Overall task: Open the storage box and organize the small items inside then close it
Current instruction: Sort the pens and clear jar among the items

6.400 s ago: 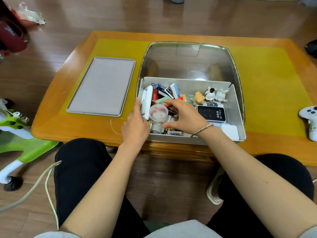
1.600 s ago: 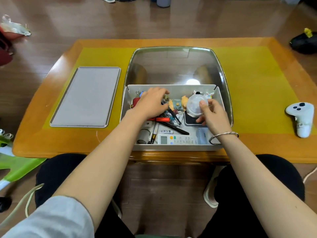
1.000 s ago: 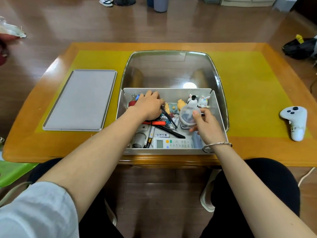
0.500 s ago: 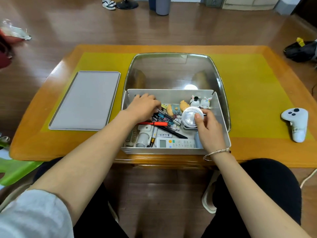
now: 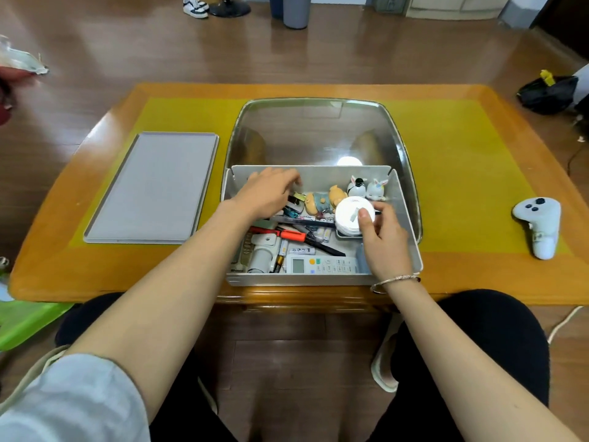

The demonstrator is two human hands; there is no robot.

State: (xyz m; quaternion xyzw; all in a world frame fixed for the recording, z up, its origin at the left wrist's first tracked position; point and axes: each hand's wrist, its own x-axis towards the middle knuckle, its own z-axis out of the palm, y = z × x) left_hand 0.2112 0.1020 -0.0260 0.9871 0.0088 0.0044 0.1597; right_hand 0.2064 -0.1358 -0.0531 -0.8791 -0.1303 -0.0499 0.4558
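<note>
At frame centre, in the grey rectangular storage box (image 5: pixel 322 279), the right hand (image 5: pixel 384 239) pinches a round translucent plastic container (image 5: pixel 350 216); the left hand (image 5: pixel 266 194), fingers loosely spread, rests on cluttered pens.

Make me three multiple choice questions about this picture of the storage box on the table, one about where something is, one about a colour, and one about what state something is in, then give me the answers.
1. Where does the grey lid lie?
A. On the table left of the storage box
B. On top of the box
C. On the floor

2. What colour is the game controller at the table's right?
A. Black
B. White
C. Red

3. What is the right hand doing?
A. Resting flat on the table
B. Hanging idle
C. Holding the round white container

Answers: 1 A, the lid lies flat on the yellow mat beside the storage box. 2 B, its body is white with dark buttons. 3 C, thumb and fingers curl round the container over the box.
</note>
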